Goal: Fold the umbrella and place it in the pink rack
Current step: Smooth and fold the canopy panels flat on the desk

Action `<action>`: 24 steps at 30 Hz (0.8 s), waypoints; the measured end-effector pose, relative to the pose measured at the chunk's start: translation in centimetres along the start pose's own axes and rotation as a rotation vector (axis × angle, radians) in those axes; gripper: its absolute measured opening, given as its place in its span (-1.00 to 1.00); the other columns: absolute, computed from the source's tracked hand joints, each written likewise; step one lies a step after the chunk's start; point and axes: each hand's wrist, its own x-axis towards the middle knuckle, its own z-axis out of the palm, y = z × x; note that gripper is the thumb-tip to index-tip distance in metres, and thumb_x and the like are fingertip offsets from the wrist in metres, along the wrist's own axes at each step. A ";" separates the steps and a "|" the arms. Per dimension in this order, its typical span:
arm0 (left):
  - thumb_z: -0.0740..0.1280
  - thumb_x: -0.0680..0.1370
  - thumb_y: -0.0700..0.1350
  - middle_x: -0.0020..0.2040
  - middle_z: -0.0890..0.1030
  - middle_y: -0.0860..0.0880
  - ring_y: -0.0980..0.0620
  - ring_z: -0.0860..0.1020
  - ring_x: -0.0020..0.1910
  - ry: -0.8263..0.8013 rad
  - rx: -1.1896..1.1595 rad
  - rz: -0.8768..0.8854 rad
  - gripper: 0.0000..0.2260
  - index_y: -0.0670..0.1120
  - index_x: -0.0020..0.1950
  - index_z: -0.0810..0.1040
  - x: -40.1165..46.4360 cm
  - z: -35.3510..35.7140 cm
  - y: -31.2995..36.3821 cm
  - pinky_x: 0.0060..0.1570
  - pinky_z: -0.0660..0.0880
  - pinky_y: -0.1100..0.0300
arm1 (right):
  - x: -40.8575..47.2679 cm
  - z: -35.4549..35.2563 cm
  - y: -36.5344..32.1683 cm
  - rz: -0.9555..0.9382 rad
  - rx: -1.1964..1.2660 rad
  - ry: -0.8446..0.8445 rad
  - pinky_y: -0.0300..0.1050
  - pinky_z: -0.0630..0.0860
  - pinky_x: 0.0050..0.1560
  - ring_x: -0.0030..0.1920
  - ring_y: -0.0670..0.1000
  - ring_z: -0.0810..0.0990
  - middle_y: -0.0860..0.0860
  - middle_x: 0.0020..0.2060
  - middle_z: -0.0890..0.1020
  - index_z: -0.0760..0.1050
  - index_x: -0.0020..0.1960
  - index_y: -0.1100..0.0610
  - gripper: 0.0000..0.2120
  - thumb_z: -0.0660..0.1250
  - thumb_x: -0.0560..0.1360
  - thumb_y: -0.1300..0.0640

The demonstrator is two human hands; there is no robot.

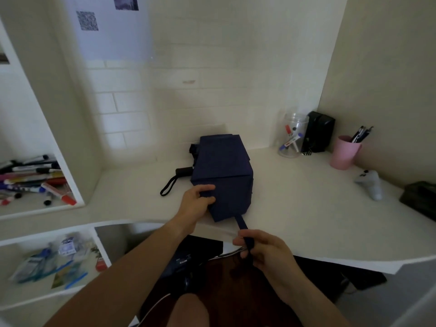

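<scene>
Smooth white desk [295,208], curved at the near edge. At centre, navy umbrella [221,171], collapsed, matte fabric lying in flat boxy folds, black handle and wrist loop at 9 o'clock. Left hand [197,204] pinching the canopy's near-left edge. Right hand [264,251], at 6 o'clock from the canopy, closed on the fabric strap [244,230]. Pink cup [344,153] at 3 o'clock, holding pens.

My left hand [197,201] pinches the near edge of the navy umbrella [221,168], which lies collapsed on the white desk [295,208], its black handle [184,171] pointing left. My right hand [262,250] grips the umbrella's strap [243,228] just off the desk edge. A pink cup [344,153] of pens stands far right.
</scene>
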 end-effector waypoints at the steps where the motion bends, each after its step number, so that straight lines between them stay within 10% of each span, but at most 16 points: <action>1: 0.46 0.52 -0.29 0.24 0.61 -0.12 -0.07 0.61 0.18 -0.023 0.017 0.011 -0.74 -0.10 0.18 0.62 -0.3 0.0 -0.2 0.22 0.59 -0.08 | 0.0 0.2 0.6 -0.001 0.014 0.012 -0.08 0.54 -0.16 -0.26 0.08 0.60 0.22 -0.08 0.73 0.64 0.10 0.25 -0.66 0.15 0.55 0.47; 9: 0.52 0.45 -0.34 0.28 0.52 -0.05 0.01 0.65 0.06 -0.094 0.247 0.134 -0.48 -0.12 0.37 0.48 -0.5 -1.5 -1.8 -0.12 0.62 0.32 | -0.3 1.0 4.3 0.101 -0.198 -0.057 -0.03 0.55 -0.17 -0.23 0.17 0.70 0.22 -0.13 0.75 0.29 0.09 0.17 -0.66 0.03 0.50 0.54; 14: 0.52 0.46 -0.31 0.34 0.50 -0.05 -0.03 0.66 0.09 -0.137 0.311 0.143 -0.44 -0.09 0.41 0.46 0.1 -2.2 -1.8 -0.03 0.62 0.26 | 0.2 -1.2 -0.2 -0.353 -1.197 0.146 -0.11 0.55 -0.14 -0.21 -0.13 0.62 -0.13 -0.23 0.66 0.48 -0.08 -0.11 -0.86 0.32 0.51 -0.16; 17: 0.53 0.46 -0.31 0.36 0.49 -0.04 -0.05 0.64 0.14 -0.156 0.302 0.123 -0.43 -0.10 0.42 0.45 0.3 -2.5 -1.7 -0.02 0.61 0.28 | 3.7 -1.2 -3.8 -0.548 -1.086 0.323 -0.19 0.53 -0.12 -0.20 -0.18 0.60 -0.22 -0.18 0.64 0.58 -0.06 -0.09 -0.98 0.38 0.53 -0.01; 24: 0.52 0.46 -0.30 0.35 0.52 -0.04 0.00 0.68 0.02 -0.185 0.363 0.134 -0.42 -0.07 0.43 0.44 -0.1 -2.5 -1.6 -0.05 0.63 0.24 | 12.2 -0.8 -4.3 -0.225 -0.776 0.388 0.11 0.56 0.21 0.11 0.08 0.64 0.02 0.02 0.72 0.60 0.24 0.09 -0.52 0.48 0.43 -0.15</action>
